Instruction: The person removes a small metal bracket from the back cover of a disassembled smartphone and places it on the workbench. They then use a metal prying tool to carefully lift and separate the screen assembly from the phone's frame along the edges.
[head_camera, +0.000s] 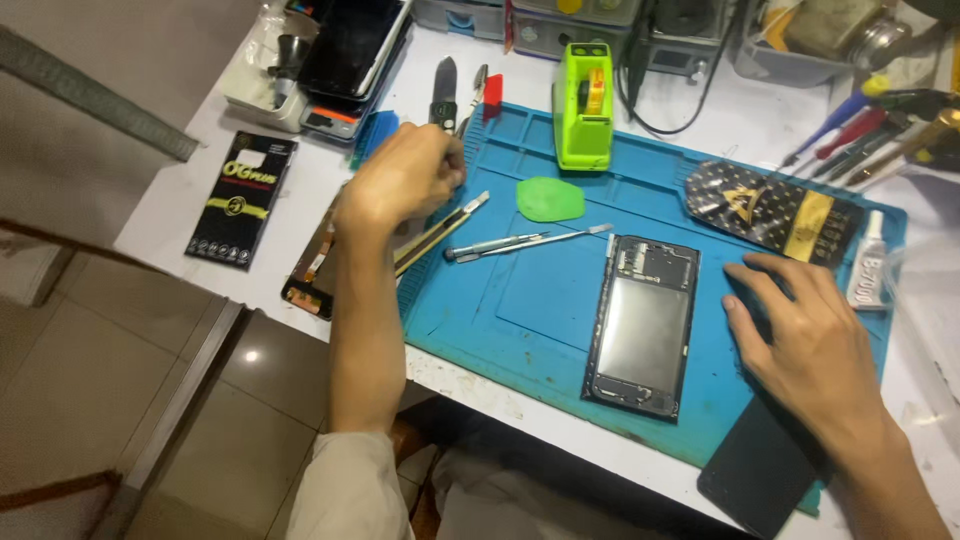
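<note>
An opened phone frame (643, 325) lies face-up in the middle of a blue work mat (520, 300). My right hand (800, 335) rests flat on the mat just right of the phone, fingers spread, holding nothing. My left hand (400, 180) hovers over the mat's upper-left corner with its fingers curled in; nothing shows in them. Just past its fingertips lie tweezers (470, 100) and a flat metal blade (443, 90). A yellow-and-black knife (440, 232) lies right under it.
Two thin metal pry tools (530, 240) and a green pick (550, 198) lie above the phone. A green tape dispenser (583, 105), a black-and-gold pouch (775, 210), a glue tube (868, 262), screwdrivers (860, 130), a black box (240, 200) and a dark panel (760, 470) ring the mat.
</note>
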